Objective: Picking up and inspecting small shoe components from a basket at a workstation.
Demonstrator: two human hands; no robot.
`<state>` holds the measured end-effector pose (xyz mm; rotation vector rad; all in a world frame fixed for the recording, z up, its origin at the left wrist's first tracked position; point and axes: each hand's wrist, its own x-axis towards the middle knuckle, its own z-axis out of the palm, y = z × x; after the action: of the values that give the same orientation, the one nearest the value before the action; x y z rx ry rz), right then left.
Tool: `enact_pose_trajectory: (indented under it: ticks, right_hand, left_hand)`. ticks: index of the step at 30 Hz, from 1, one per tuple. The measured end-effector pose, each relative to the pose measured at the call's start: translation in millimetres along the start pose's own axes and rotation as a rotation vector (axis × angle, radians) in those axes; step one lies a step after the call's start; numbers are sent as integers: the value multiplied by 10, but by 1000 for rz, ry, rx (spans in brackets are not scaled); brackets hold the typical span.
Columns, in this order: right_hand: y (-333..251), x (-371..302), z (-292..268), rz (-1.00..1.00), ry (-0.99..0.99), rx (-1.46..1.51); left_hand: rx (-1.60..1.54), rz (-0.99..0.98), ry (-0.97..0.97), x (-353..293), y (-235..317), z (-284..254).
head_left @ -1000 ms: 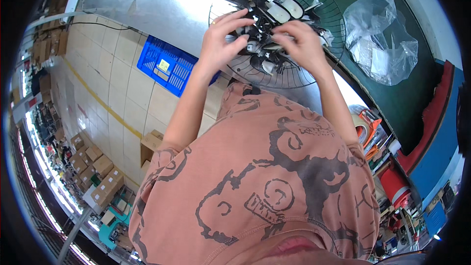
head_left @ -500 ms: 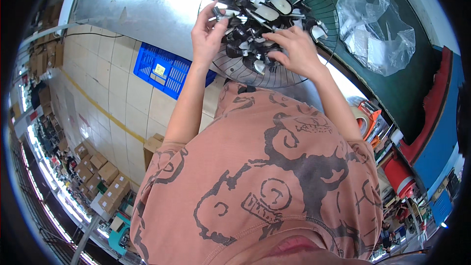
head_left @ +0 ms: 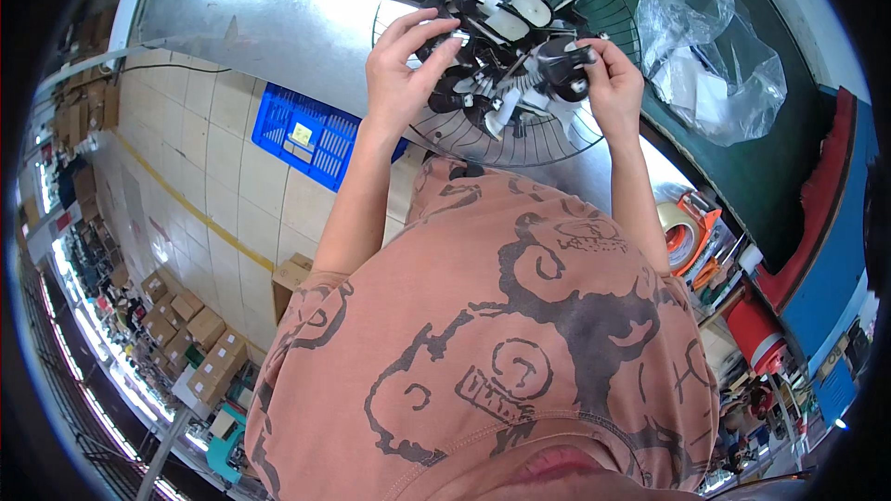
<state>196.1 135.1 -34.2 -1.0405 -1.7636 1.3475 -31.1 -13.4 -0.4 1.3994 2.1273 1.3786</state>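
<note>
A round wire basket at the top centre holds a heap of black and white plastic parts, some with pale oval faces. My right hand, over the basket's right side, pinches a black plastic part with a rounded body. My left hand is over the left side of the heap, thumb and forefinger curled toward each other at its edge. A small light-coloured bit shows at those fingertips, but I cannot make out what they hold.
A clear plastic bag with white pieces lies on the green tabletop to the right. A blue crate stands on the tiled floor at left. Tape rolls and tools sit near my right elbow. A metal strip edges the table.
My right hand has risen to the right out of the heap, now holding a black plastic part. My left hand has shifted right, and the silvery part at its fingertips no longer shows clearly.
</note>
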Motion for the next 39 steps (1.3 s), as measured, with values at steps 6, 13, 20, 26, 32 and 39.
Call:
enact_pose_trajectory:
  ticks: [6,13,20,26,32,39]
  right_hand:
    - [-77,1,97,-149,135,-192]
    - [-36,44,17,81,97,145]
    - [-18,16,43,-139,22,-75]
    - [-368,428,361,-426,-121,-525]
    - [-226,489,490,-488,-521,-523]
    - [-668,-194,122,-532,-545,-422]
  left_hand:
    - [152,76,-195,195,143,90]
    - [442,196,-347,96,257,374]
    - [-12,244,-461,-82,288,129]
    - [79,116,-8,350,-138,128]
    - [111,70,-374,440,-386,306]
    - [-151,-109,-526,-172,208,-132]
